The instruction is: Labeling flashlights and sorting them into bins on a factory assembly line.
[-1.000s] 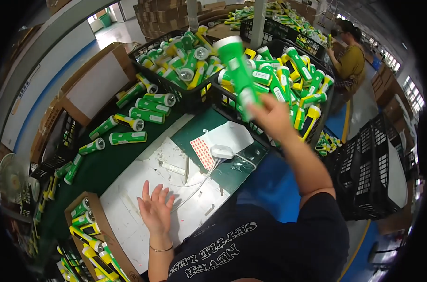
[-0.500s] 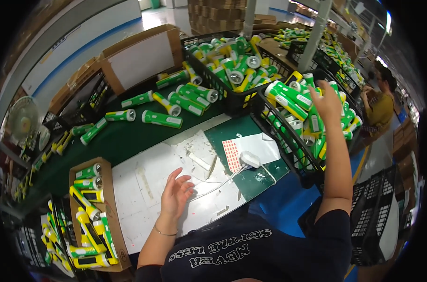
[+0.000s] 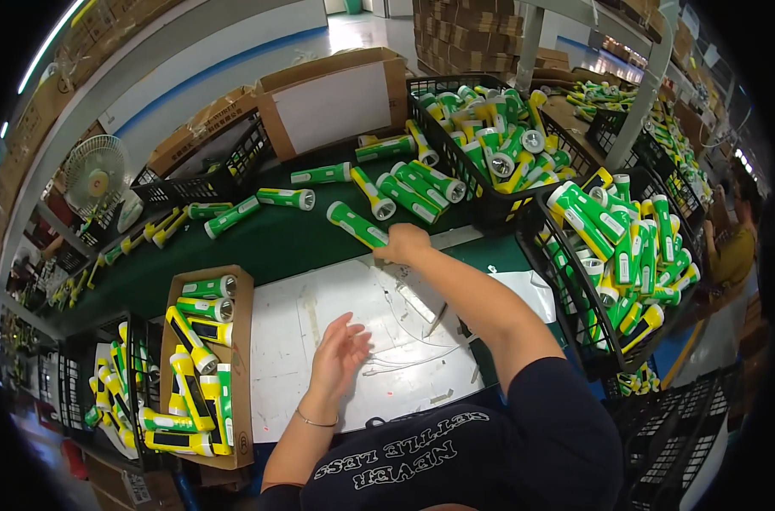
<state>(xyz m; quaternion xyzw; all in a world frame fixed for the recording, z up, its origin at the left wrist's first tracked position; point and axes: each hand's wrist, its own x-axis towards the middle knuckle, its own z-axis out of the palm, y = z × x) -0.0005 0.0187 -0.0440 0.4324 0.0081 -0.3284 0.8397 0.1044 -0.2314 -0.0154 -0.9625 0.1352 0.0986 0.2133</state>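
My right hand (image 3: 404, 244) reaches across the white work board (image 3: 293, 341) to the green belt, its fingers closed round the near end of a green flashlight (image 3: 353, 223) that lies there. The flashlight's far end points to the left. Over the board, my left hand (image 3: 341, 353) hovers palm up with loosely bent fingers apart and nothing in it. A thin white cable (image 3: 404, 362) and a short white strip (image 3: 414, 304) lie on the board. My right forearm hides part of the board and cable.
To the left is a cardboard box (image 3: 244, 366) of yellow and green flashlights. Two black crates stand at right, a near crate (image 3: 566, 298) and a far crate (image 3: 472, 183), both heaped with flashlights. Several more lie along the green belt (image 3: 293, 243). A white fan (image 3: 97, 175) stands far left.
My right hand has left the near right crate and swung left to the flashlight on the belt, taking hold of its end. My left hand stays over the board. The view has shifted.
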